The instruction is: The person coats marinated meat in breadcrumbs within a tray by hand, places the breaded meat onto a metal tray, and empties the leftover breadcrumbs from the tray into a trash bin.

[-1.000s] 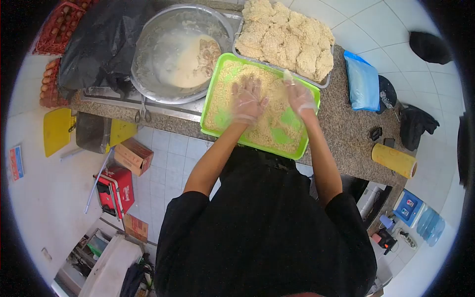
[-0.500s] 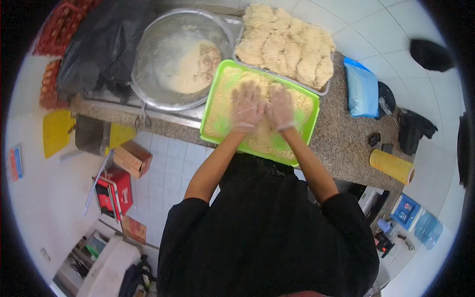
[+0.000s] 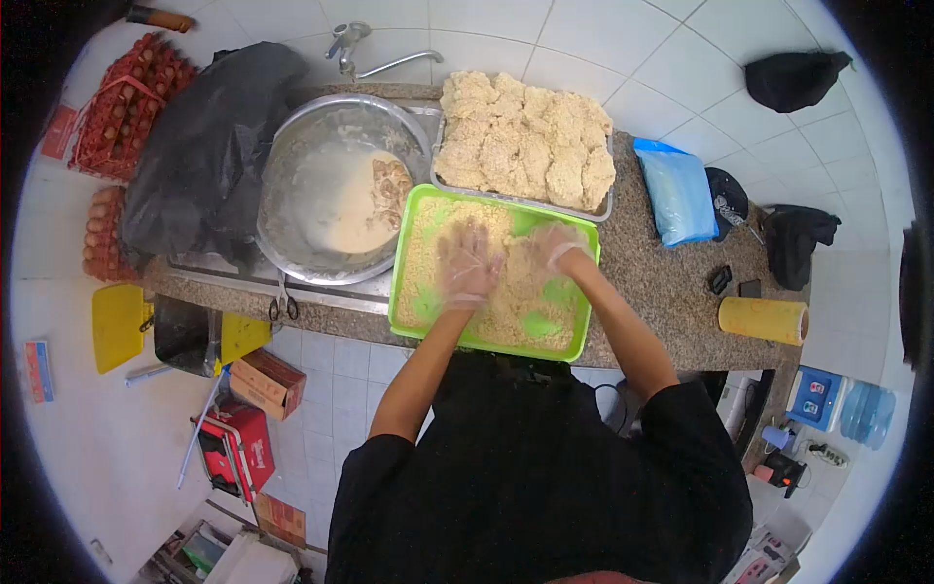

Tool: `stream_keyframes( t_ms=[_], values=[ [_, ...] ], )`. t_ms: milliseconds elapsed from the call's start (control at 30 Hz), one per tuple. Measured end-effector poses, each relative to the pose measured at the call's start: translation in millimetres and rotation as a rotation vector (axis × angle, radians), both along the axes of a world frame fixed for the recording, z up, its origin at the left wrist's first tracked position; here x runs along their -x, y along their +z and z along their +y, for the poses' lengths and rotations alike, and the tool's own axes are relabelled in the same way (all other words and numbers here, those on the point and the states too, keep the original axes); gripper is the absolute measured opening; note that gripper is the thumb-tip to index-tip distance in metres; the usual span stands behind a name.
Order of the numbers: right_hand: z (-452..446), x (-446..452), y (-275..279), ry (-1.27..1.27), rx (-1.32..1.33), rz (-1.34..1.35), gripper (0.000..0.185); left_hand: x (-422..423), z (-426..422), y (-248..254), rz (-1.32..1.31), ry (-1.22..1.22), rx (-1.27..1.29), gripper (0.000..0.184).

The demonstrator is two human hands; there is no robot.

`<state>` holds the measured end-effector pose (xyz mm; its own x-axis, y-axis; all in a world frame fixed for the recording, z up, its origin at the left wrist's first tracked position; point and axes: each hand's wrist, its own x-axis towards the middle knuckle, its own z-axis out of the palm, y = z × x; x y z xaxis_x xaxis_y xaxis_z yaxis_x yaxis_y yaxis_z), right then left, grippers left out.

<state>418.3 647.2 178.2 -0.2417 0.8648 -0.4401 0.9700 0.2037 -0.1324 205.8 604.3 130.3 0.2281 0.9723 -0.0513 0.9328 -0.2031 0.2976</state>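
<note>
A bright green tray (image 3: 397, 292) lies on the counter's front edge, spread with loose pale crumbs (image 3: 506, 326). My left hand (image 3: 469, 267), in a clear plastic glove, presses on the crumbs left of the middle with fingers spread. To its right, near the far right corner of the tray, my right hand (image 3: 556, 245) wears the same kind of glove. It is slightly blurred, its fingers reaching out over the crumbs. Whatever lies beneath both palms is hidden. Behind the tray, a metal pan (image 3: 601, 206) is piled with crumb-coated pieces (image 3: 525, 136).
A large metal bowl (image 3: 302, 185) with pale batter and some pieces stands left, by a faucet (image 3: 389, 66). Scissors (image 3: 283, 304) hang at the counter edge. On the right are a blue-white bag (image 3: 676, 195) and a yellow roll (image 3: 764, 320). Egg trays (image 3: 131, 102) sit far left.
My hands, which lay side by side near the tray's middle, are now farther apart. The right has turned inward. The camera has tilted, so the counter appears lower and the faucet shows.
</note>
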Motion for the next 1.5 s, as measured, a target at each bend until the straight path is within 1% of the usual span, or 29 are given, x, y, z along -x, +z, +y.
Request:
stream_keyframes(
  t_ms=[67, 167, 267, 367, 400, 500, 567, 633, 667, 733, 800, 867, 967, 1067, 1133, 1167, 1267, 1367, 1433, 1467, 1500],
  values=[
    [-2, -24, -25, 0.062, -0.058, 0.173, 0.043, -1, 0, 1, 0.005, -0.005, 0.009, 0.071],
    [-13, -18, 11, 0.183, 0.101, 0.246, 0.044, 0, 1, -4, 0.036, -0.005, -0.009, 0.071],
    [-31, -10, 31, 0.329, 0.021, 0.208, 0.044, 0, 0, -13, 0.067, -0.006, -0.028, 0.071],
    [-38, -23, 6, 0.274, -0.022, 0.279, 0.046, 1, 1, -3, 0.054, -0.012, 0.005, 0.072],
    [-36, -28, 11, 0.246, -0.016, 0.296, 0.044, 1, 1, -1, 0.049, -0.015, 0.009, 0.072],
    [-26, -37, 51, 0.166, -0.013, 0.347, 0.040, 3, -1, -2, 0.030, -0.018, -0.011, 0.073],
    [-10, -44, 90, 0.119, -0.037, 0.382, 0.039, 2, -1, -2, 0.023, -0.023, -0.020, 0.073],
    [13, -44, 142, -0.016, 0.032, 0.303, 0.040, 3, 1, -2, 0.026, -0.033, -0.015, 0.072],
    [28, -46, 157, -0.083, 0.069, 0.265, 0.041, 3, 0, -1, 0.024, -0.032, -0.024, 0.072],
    [64, -58, 165, -0.151, 0.056, 0.125, 0.047, 2, 0, 1, 0.023, -0.028, -0.041, 0.072],
    [103, -104, 132, -0.049, -0.123, 0.073, 0.051, 2, 0, 1, -0.007, -0.027, -0.060, 0.071],
    [146, -147, 102, -0.015, -0.207, 0.218, 0.051, 3, 0, 3, -0.019, -0.027, -0.059, 0.071],
    [218, -173, 94, -0.103, 0.034, 0.202, 0.047, 4, 0, 10, -0.011, -0.036, -0.029, 0.072],
    [246, -170, 82, -0.050, -0.155, -0.054, 0.043, 3, 4, 13, -0.014, -0.038, 0.007, 0.072],
    [253, -169, 71, -0.080, -0.225, -0.034, 0.044, 4, 4, 21, -0.015, -0.043, 0.050, 0.073],
    [255, -170, 66, -0.091, -0.258, -0.024, 0.044, 2, 4, 19, -0.007, -0.044, 0.041, 0.073],
    [229, -166, 74, 0.051, -0.583, 0.161, 0.043, 3, 2, 11, -0.003, -0.043, 0.023, 0.073],
    [186, -145, 93, -0.147, -0.771, 0.134, 0.038, 7, 2, 7, -0.082, -0.030, -0.020, 0.072],
    [141, -105, 101, -0.105, -0.731, 0.238, 0.034, 10, 1, 2, -0.179, -0.037, -0.082, 0.070],
    [110, -80, 106, -0.094, -0.696, 0.286, 0.032, 11, 0, -1, -0.416, 0.015, -0.129, 0.068],
    [76, -44, 120, -0.099, -0.537, 0.430, 0.031, 12, -1, -5, -0.648, 0.071, -0.175, 0.067]
  ],
)
